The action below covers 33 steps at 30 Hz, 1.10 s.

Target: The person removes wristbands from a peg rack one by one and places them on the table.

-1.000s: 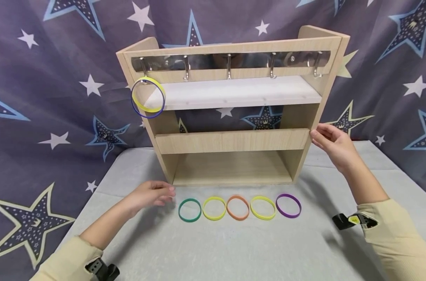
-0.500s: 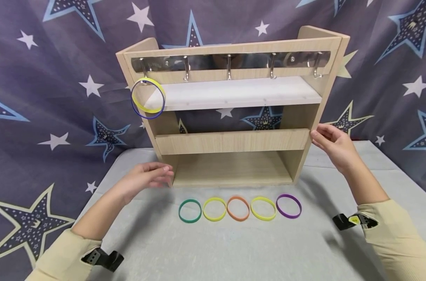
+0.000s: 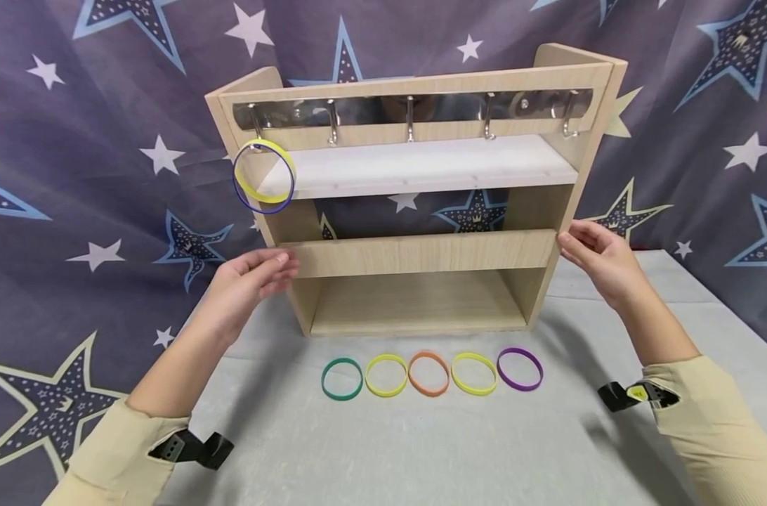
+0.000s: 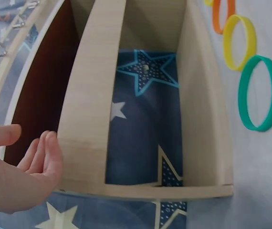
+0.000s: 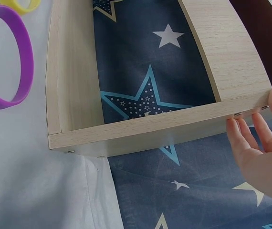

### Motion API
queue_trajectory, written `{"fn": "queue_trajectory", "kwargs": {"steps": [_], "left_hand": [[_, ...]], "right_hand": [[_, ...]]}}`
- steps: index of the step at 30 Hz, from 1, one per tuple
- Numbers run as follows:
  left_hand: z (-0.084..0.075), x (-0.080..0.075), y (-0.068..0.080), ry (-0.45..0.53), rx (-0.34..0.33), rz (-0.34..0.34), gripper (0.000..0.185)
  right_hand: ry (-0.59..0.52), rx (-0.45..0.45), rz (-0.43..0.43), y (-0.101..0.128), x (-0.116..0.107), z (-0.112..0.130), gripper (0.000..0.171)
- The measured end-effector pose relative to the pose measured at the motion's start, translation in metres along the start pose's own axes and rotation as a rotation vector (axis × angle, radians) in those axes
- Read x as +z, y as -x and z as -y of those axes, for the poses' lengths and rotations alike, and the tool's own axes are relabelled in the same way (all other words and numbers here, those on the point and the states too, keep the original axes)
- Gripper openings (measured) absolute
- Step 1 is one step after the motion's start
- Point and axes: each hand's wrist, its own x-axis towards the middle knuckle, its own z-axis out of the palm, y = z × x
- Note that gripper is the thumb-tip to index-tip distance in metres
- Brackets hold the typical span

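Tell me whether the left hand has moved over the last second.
Yes. The left hand has risen from the table beside the green ring up to the left end of the wooden shelf's middle rail.

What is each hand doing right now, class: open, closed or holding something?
Left hand: open, fingers straight, beside the wooden shelf's left side.
Right hand: open, fingers resting on the shelf's right side panel.
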Motion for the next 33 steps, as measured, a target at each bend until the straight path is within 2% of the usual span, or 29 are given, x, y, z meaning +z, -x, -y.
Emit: {"fn": "queue_trajectory", "kwargs": {"steps": [5, 10, 17, 23, 28, 33], "left_hand": [[-0.01, 0.007, 0.0, 0.173, 0.084, -0.086, 0.027], [-0.02, 0.015, -0.001, 0.326, 0.174, -0.143, 0.032], [-0.033, 0.024, -0.005, 0.518, 0.25, -0.227, 0.02], [-0.04, 0.03, -0.009, 0.681, 0.244, -0.285, 0.016], [-0.042, 0.034, -0.009, 0.747, 0.22, -0.326, 0.014], [-0.041, 0.034, -0.008, 0.785, 0.181, -0.36, 0.02]], "right_hand": [[0.003, 0.002, 0.006, -0.001, 0.001, 0.0, 0.016], [0.001, 0.002, 0.003, -0.003, 0.001, 0.0, 0.016], [-0.004, 0.003, 0.002, -0.003, 0.001, 0.0, 0.014], [-0.011, 0.003, 0.002, -0.002, 0.001, 0.0, 0.014], [-0.018, 0.0, 0.004, -0.002, 0.001, 0.0, 0.014], [-0.009, 0.002, 0.005, -0.001, 0.001, 0.0, 0.014]]}}
